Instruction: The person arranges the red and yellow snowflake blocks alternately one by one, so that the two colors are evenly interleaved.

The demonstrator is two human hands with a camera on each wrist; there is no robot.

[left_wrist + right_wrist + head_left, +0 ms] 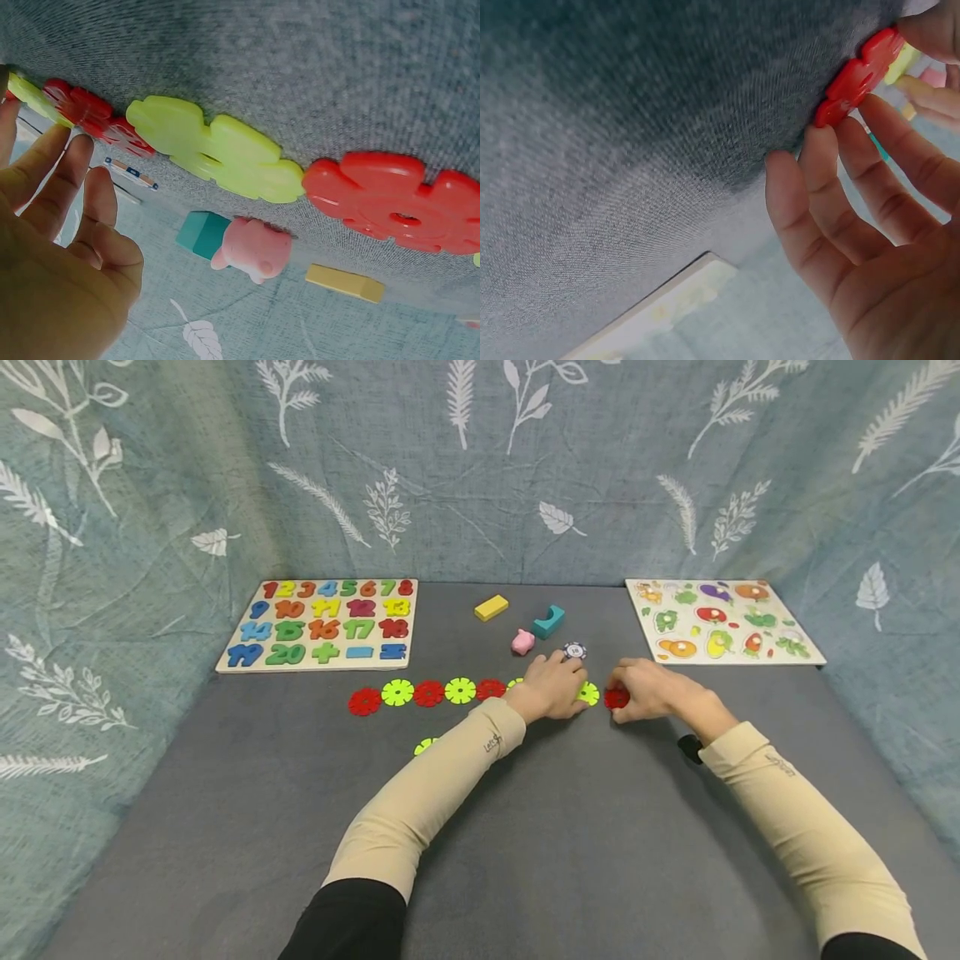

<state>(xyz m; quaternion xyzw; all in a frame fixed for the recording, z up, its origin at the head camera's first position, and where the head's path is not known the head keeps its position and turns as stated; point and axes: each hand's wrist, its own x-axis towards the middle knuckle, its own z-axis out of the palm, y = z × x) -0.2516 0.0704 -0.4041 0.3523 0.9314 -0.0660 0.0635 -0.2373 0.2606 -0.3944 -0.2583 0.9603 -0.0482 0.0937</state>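
A row of flower-shaped plastic discs, red and yellow-green by turns, runs across the grey table. Near its right end my left hand [555, 687] has thumb and fingers at the edges of a yellow-green flower disc [589, 694], covering part of the row. Just right of it, my right hand [647, 687] holds a red flower disc [617, 698] by its edges, flat at the table surface. In the right wrist view, thumb and fingertips lie on opposite sides of this red disc [859, 75]. The left wrist view shows another red disc [405, 206] farther along the row.
Behind the hands are a poker chip [574, 650], a pink pig figure [522, 642], a teal arched block [548, 622] and a yellow block [491, 607]. A number board [315, 667] stands back left, a vegetable board [738, 658] back right. The left sleeve partly hides another yellow-green disc [424, 745].
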